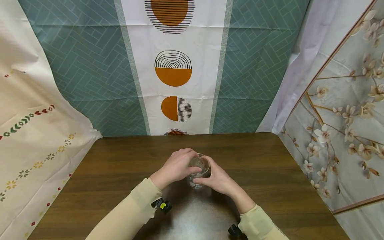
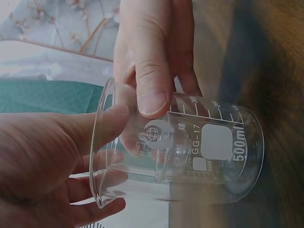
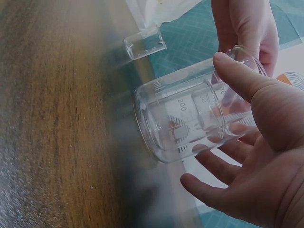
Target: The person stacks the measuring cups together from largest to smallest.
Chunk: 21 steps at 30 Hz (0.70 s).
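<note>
As the right hand (image 1: 219, 178) grasps the large beaker (image 2: 217, 141) on the table (image 1: 255, 156), the left hand (image 1: 178, 166) lies loose at its mouth — nesting the small beaker (image 2: 199, 164) inside seems the step, with withdrawing those fingers probably next.
</note>
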Each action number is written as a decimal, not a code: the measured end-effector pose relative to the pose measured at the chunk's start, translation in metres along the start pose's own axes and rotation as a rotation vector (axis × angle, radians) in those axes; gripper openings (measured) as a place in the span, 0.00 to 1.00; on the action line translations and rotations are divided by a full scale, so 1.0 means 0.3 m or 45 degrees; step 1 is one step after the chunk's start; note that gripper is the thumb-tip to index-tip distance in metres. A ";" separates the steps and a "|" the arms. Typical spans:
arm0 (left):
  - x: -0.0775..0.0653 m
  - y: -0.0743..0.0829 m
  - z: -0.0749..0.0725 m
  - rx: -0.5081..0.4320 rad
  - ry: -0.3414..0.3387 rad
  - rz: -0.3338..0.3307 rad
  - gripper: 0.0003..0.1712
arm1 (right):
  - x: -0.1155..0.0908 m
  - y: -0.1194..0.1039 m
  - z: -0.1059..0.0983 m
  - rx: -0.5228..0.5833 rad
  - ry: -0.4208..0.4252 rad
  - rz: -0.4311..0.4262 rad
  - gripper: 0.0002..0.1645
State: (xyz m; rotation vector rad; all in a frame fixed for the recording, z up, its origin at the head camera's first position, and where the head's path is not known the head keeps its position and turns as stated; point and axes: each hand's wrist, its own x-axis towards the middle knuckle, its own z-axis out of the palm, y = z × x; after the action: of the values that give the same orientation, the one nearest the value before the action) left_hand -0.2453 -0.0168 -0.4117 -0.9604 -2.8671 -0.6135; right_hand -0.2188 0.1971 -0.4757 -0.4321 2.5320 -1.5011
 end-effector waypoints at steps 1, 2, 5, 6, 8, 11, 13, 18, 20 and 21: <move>0.000 0.001 -0.001 0.000 -0.005 -0.001 0.28 | 0.000 0.000 0.000 -0.002 0.000 0.003 0.61; 0.001 0.003 -0.002 0.001 -0.009 -0.004 0.28 | 0.000 0.000 0.001 -0.003 0.001 0.005 0.61; 0.003 0.006 -0.005 0.012 -0.017 -0.011 0.28 | 0.000 0.000 0.002 0.002 0.001 0.008 0.61; 0.004 0.007 -0.005 0.018 -0.019 -0.015 0.28 | 0.000 0.000 0.002 0.001 0.002 0.009 0.61; 0.006 0.009 -0.005 0.030 -0.022 -0.023 0.28 | -0.001 -0.001 0.002 0.000 0.003 0.012 0.61; 0.009 0.009 -0.004 0.058 -0.026 -0.030 0.28 | 0.000 -0.003 0.003 -0.001 0.001 0.021 0.61; 0.009 0.009 -0.004 0.072 -0.026 -0.031 0.28 | 0.001 -0.004 0.003 -0.001 0.002 0.025 0.61; 0.010 0.014 -0.004 0.078 -0.018 -0.036 0.27 | 0.002 -0.004 0.003 -0.003 0.006 0.029 0.62; 0.012 0.016 -0.003 0.060 -0.018 -0.045 0.27 | 0.001 -0.004 0.003 -0.009 0.007 0.033 0.62; 0.013 0.018 -0.002 0.050 -0.021 -0.052 0.27 | 0.000 -0.004 0.002 -0.012 0.007 0.035 0.62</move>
State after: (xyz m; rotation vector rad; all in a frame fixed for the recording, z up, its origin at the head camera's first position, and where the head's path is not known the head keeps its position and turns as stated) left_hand -0.2455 -0.0109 -0.4086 -0.9077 -2.9089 -0.5525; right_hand -0.2184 0.1960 -0.4751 -0.3927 2.5394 -1.4837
